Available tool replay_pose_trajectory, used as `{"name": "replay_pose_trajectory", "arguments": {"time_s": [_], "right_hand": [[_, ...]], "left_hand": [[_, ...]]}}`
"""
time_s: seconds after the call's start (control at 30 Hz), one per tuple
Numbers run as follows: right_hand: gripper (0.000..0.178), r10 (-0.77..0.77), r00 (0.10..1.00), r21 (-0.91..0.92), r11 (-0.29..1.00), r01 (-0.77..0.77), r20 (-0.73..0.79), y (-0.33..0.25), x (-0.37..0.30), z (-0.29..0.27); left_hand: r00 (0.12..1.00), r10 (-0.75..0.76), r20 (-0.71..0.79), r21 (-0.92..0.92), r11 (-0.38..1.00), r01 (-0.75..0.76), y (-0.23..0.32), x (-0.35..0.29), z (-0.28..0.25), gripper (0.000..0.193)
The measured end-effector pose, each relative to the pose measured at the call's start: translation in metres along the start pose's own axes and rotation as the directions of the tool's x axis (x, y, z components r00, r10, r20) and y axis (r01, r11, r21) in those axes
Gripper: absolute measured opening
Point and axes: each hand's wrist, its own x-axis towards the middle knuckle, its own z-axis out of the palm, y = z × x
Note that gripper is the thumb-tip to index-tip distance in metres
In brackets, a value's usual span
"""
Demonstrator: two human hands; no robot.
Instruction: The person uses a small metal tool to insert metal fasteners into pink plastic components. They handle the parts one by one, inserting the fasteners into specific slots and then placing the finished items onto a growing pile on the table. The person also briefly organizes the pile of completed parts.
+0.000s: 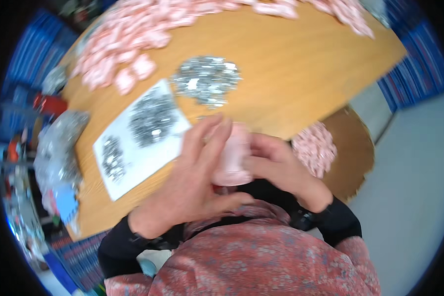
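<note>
Both forearms wear close-fitting black sleeves that end at the wrists, leaving the left hand [192, 182] and the right hand [276, 165] bare. A dark band or watch sits at each wrist (blur hides the details). Over the black sleeves lies a loose top [261, 256] in muted pink-red with a mottled grey-blue pattern.

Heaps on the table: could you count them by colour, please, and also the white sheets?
Pink heaps: 1 long band along the far edge
Silver heaps: 3, one on the wood, two on the sheet
White sheets: 1
Total: 5
</note>
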Motion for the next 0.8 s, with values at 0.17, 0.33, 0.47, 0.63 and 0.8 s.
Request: {"name": "replay_pose_trajectory", "arguments": {"time_s": [0.17, 0.33, 0.47, 0.63, 0.8], "right_hand": [[0.031, -0.253, 0.966, -0.712, 0.688, 0.142, -0.053, -0.005, 0.029, 0.043], [0.030, -0.273, 0.954, -0.740, 0.614, 0.274, 0.127, -0.012, 0.041, 0.078], [0.020, -0.284, 0.956, -0.827, 0.552, 0.105, -0.068, -0.019, 0.065, 0.058], [0.014, -0.403, 0.912, -0.889, 0.442, 0.120, -0.077, -0.003, 0.095, 0.030], [0.013, -0.401, 0.915, -0.937, 0.296, 0.187, 0.056, 0.002, 0.112, 0.047]], "left_hand": [[0.917, -0.391, 0.078, -0.928, 0.307, 0.210, -0.026, -0.032, -0.008, 0.100], [0.765, -0.595, 0.249, -0.943, 0.032, 0.331, -0.043, -0.051, 0.000, 0.066], [0.802, -0.577, 0.153, -0.980, 0.016, 0.199, -0.063, -0.080, -0.003, 0.073], [0.851, -0.513, 0.113, -0.990, 0.015, 0.141, -0.075, -0.102, -0.005, 0.075], [0.827, -0.558, 0.068, -0.997, -0.071, 0.034, -0.074, -0.111, -0.004, 0.060]]}}
